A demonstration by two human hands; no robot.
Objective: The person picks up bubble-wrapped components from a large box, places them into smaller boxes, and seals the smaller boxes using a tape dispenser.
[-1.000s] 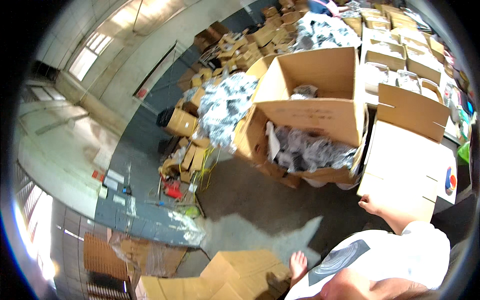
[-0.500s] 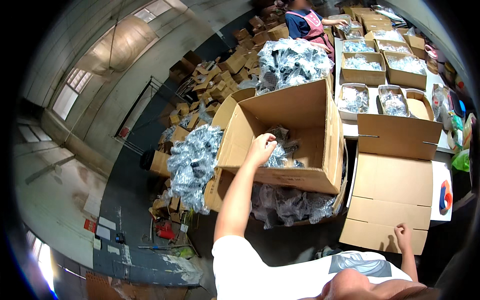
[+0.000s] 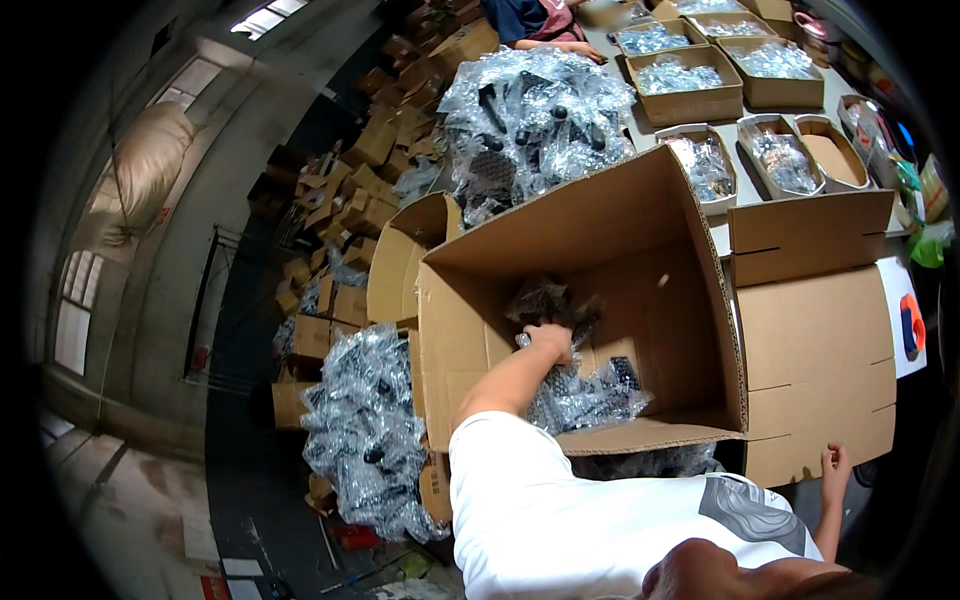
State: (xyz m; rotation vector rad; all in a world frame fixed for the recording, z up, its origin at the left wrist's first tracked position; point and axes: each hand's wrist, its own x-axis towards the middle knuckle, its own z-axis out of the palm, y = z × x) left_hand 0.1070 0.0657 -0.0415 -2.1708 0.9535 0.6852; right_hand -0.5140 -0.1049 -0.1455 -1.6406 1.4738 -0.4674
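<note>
Deep inside a large open cardboard box (image 3: 640,270), my left hand (image 3: 550,342) has its fingers curled onto a bubble-wrapped package (image 3: 545,300) with dark contents. More clear bubble-wrapped pieces (image 3: 590,398) lie on the box floor beside that hand, one with a black part showing. The fingertips are partly hidden by the plastic. At the lower right, my right hand (image 3: 834,465) hangs loosely bent and holds nothing, beside a flattened cardboard carton (image 3: 815,340).
Heaps of bubble-wrapped black parts rise behind the box (image 3: 535,120) and at its left (image 3: 365,430). Small filled cartons (image 3: 685,85) line a white table at upper right, with an orange-and-blue tape roll (image 3: 911,327) nearby. A co-worker's arm (image 3: 560,45) shows at the top.
My left hand has reached deeper into the box and closed on the bubble-wrapped package. I have leaned forward over the box; my right hand has shifted off the carton's near edge.
</note>
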